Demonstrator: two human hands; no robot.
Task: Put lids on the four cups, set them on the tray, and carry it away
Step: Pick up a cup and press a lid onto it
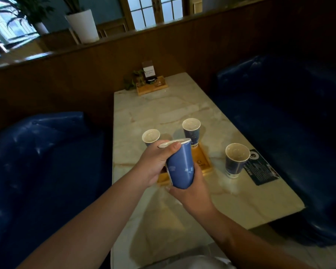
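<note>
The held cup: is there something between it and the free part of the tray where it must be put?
The held cup hangs directly above the tray. One open cup already stands at the tray's far end, and the left hand is over the near end. Nothing else visible blocks the way down.

Held in the fingers [173, 149]: mid-blue paper cup [180, 166] with pale cloud-like prints, white lid [174, 143]. Under it: amber wooden tray [203, 162]. Beyond: cream marble-veined counter [163, 109], dark-blue cup with white rim [191, 131]. Either side: glossy navy seats [37, 152].
</note>
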